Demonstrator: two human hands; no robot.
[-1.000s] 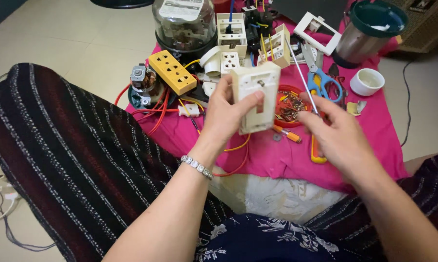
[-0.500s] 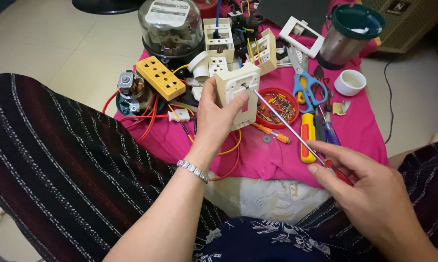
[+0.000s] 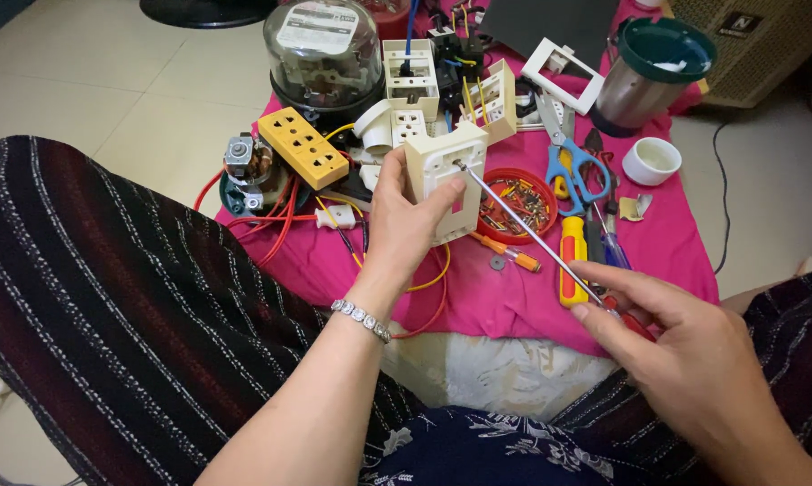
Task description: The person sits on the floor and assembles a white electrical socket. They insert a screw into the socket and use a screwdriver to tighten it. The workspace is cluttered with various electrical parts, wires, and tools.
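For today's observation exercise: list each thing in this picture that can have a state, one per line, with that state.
Left hand: shut on the cream socket box, held upright.
Right hand: shut on the screwdriver, tip at the box's upper face.
Red dish: open, holding small screws.
Scissors: lying flat, blades closed.
White cup: upright, looks empty.
Steel jar: upright, green lid on.

Between the hands, the screwdriver (image 3: 532,236) has a thin, bright metal shaft. The socket box (image 3: 444,180) in the left hand (image 3: 406,225) is smooth, matt cream plastic. Beneath both lies soft pink cloth (image 3: 667,243); behind them, a glossy glass-domed meter (image 3: 325,54).
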